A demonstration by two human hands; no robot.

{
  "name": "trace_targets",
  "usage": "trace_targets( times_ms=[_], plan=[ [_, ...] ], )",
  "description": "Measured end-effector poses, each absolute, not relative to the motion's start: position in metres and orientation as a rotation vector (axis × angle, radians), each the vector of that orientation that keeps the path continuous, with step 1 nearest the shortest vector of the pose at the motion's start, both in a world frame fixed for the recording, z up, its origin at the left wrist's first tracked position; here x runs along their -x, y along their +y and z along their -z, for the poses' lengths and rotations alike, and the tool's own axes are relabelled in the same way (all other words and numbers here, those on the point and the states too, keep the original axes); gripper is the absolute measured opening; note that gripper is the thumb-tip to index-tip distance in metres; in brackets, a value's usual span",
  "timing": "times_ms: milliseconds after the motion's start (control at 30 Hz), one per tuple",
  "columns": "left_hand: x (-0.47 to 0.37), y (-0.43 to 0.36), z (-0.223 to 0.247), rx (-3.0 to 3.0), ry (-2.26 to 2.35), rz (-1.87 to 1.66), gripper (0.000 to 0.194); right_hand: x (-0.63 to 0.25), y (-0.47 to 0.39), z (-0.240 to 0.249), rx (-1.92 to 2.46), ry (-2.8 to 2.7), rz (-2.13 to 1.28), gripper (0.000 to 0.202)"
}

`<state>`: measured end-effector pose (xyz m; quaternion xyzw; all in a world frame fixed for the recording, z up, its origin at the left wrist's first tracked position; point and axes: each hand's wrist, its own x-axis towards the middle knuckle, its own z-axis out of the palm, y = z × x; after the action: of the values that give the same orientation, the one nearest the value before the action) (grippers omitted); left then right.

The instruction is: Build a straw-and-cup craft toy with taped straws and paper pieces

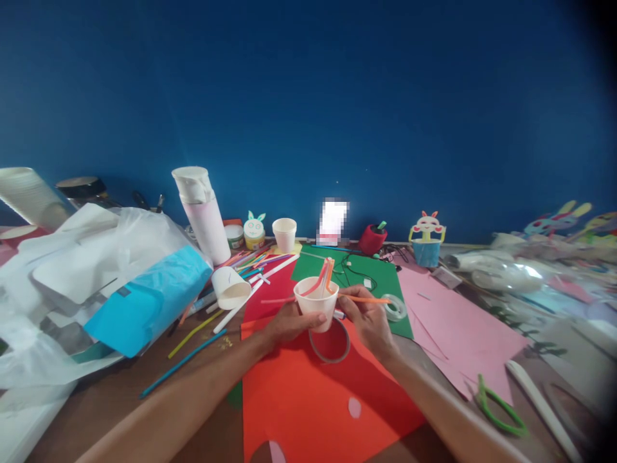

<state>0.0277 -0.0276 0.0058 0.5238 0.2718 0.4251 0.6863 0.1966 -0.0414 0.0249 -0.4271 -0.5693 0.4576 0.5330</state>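
Observation:
A white paper cup (315, 297) is held upright over the red-orange paper by my left hand (294, 321), its fingers wrapped round the cup's lower left side. Bent pink and orange straws (326, 276) rise out of the cup; a pink end sticks out to the left and an orange end (366, 299) to the right. My right hand (366, 318) is closed at the cup's right side, pinching near the orange straw. Exactly what its fingertips grip is too small to tell. Just below the cup is a round ring with a red inside (330, 342).
Loose straws, a tipped white cup (230, 288) and plastic bags (72, 276) lie to the left. Green paper (380, 276) with a tape roll (395, 308) and pink paper (463, 315) are on the right. A blue cup with a bunny figure (427, 252) stands by the wall.

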Motion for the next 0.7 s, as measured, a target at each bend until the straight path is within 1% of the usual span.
trace_targets(
  times_ms=[167,267,400,500,600,700],
  plan=[
    [-0.029,-0.029,-0.008,-1.274,0.563,-0.923,0.047,-0.194,-0.04,-0.026,0.975,-1.24,-1.225,0.019],
    [-0.03,-0.031,-0.011,-1.262,0.511,-0.926,0.05,-0.193,-0.041,-0.026,0.942,-1.181,-1.299,0.021],
    [-0.029,-0.032,-0.015,-1.231,0.604,-0.941,0.053,-0.195,-0.042,-0.026,0.903,-1.16,-1.337,0.023],
    [-0.027,-0.032,-0.018,-1.24,0.67,-0.931,0.059,-0.202,-0.04,-0.027,0.891,-1.199,-1.208,0.024],
    [-0.027,-0.031,-0.022,-1.262,0.693,-0.895,0.066,-0.213,-0.035,-0.032,0.959,-1.281,-0.961,0.021],
    [-0.028,-0.03,-0.027,-1.275,0.744,-0.898,0.068,-0.225,-0.032,-0.041,1.033,-1.452,-0.701,0.016]
  ],
)
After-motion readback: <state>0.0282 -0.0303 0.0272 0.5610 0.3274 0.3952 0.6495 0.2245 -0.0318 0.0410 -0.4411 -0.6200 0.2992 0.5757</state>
